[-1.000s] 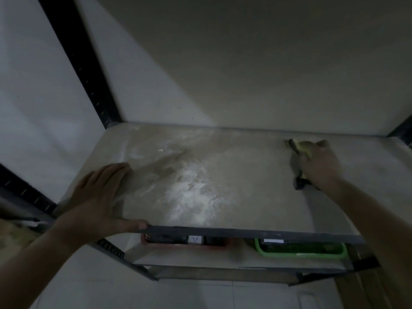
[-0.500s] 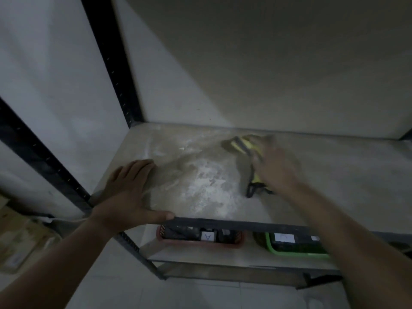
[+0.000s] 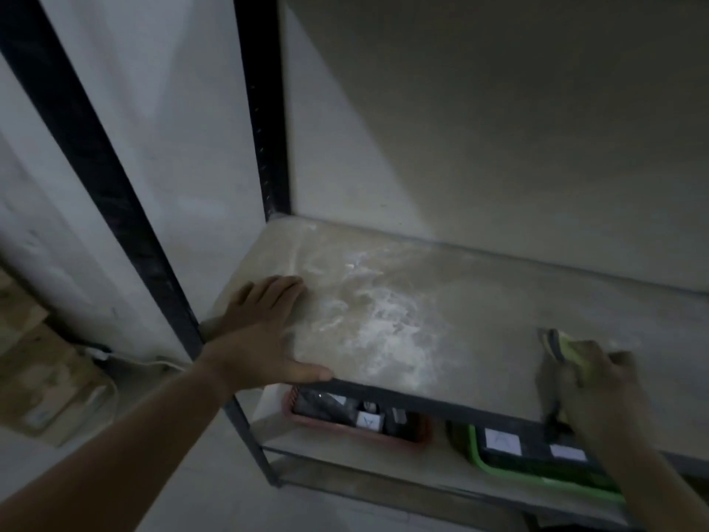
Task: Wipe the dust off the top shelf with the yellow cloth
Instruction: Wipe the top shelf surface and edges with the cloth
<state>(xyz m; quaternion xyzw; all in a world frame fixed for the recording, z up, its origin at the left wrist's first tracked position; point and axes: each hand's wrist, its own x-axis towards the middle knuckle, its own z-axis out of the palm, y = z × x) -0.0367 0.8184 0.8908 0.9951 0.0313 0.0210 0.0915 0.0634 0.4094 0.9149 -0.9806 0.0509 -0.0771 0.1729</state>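
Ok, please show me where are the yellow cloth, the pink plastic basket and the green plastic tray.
yellow cloth [image 3: 571, 349], head view: the yellow fold showing above the right hand [image 3: 598, 393].
pink plastic basket [image 3: 356, 432], head view: its front rim.
green plastic tray [image 3: 473, 445], head view: its left wall.

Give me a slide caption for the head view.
Right hand grips the yellow cloth on the dusty top shelf; left hand rests flat at its front-left corner.

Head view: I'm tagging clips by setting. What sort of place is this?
Probably a storeroom or utility corner: a dusty metal-framed shelf, a labelled red basket and green basket below, cardboard boxes nearby.
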